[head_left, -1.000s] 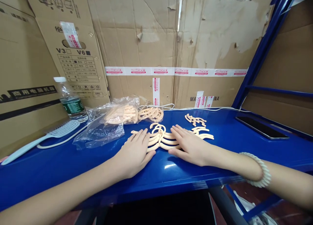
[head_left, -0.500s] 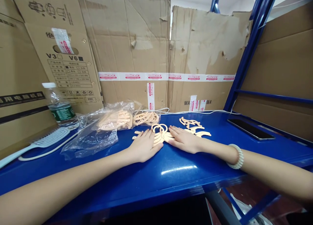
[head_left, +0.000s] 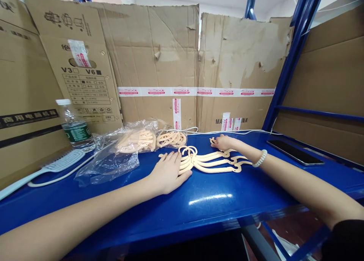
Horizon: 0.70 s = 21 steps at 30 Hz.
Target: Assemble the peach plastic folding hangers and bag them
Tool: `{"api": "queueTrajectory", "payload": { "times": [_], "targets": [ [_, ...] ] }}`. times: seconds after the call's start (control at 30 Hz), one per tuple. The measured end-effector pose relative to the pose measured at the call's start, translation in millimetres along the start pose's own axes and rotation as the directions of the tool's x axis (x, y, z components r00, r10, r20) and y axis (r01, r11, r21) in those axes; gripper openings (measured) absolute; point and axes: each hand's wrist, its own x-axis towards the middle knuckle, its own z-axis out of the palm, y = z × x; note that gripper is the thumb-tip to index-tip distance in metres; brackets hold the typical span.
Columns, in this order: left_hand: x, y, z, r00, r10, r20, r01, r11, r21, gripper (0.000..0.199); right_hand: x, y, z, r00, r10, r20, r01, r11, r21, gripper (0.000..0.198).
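A cream plastic rack of curved arms point(head_left: 212, 163), with two rings at its middle and hooked ends at the right, lies flat on the blue table point(head_left: 170, 215); it looks like a folding clothes hanger. My left hand point(head_left: 167, 171) rests palm down over its left arms, fingers stretched out, hiding most of that side. Farther back, my right hand point(head_left: 223, 142) has its fingers closed around a small cream plastic piece point(head_left: 212, 140), mostly covered by the fingers. Behind the rack lie clear bags holding more cream plastic parts point(head_left: 139, 141) and thin curved pieces point(head_left: 172, 139).
At the left are a water bottle point(head_left: 76, 128) and a pale blue hairbrush point(head_left: 62, 160). A black phone point(head_left: 295, 152) lies at the right. Cardboard sheets point(head_left: 156, 64) stand along the back, and a blue metal post point(head_left: 292, 60) rises at the right.
My right hand has lifted off the rack's right arms and moved back and right to the small loose pieces, closing on one. My left hand stays on the rack.
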Motion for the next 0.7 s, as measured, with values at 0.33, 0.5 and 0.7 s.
{"api": "queueTrajectory", "payload": {
  "times": [0.33,0.5,0.7],
  "targets": [
    [-29,-20,-9,0.993,0.030,0.111,-0.024,0.998,-0.057,0.076,24,2,9,0.984,-0.164,-0.077,0.170,0.981,0.092,0.020],
    [-31,-42,-10,0.999,0.023,0.031,-0.020,0.995,-0.101,0.071,29,-6,9,0.954,-0.273,-0.120,0.293,0.935,0.200,0.025],
    [-27,-59,-23,0.982,0.026,-0.187,-0.080,0.954,-0.288,0.060,17,19,-16,0.959,-0.210,-0.189,0.254,0.933,0.253,0.031]
  ]
}}
